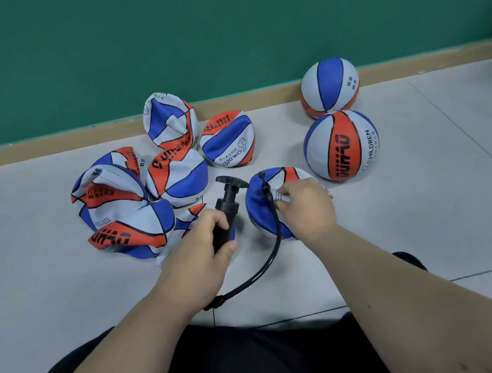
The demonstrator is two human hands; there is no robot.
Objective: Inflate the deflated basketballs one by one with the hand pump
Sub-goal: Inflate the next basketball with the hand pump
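Found the flat basketball (pixel 262 214) slumped on the floor (pixel 405 219), right under the right grip (pixel 305 205). Saw that grip pinching the ball's skin beside the hose tip (pixel 265 185). Could not tell needle in or out of the little hole. Followed the black hose (pixel 275 243) down and round to the hand pump (pixel 224 213), just left of the ball. Saw the pump standing almost straight up, with its handle (pixel 231 181) on top and pushed down low. Saw the left grip (pixel 206 246) wrapped tight round the pump's body. Judged the handle close by, to the left of the right grip, and the pull to go up along the pump's long line. Spotted more flat balls (pixel 121 210) heaped on the left, and two round full balls (pixel 341 145) further off, near the green wall (pixel 160 43).
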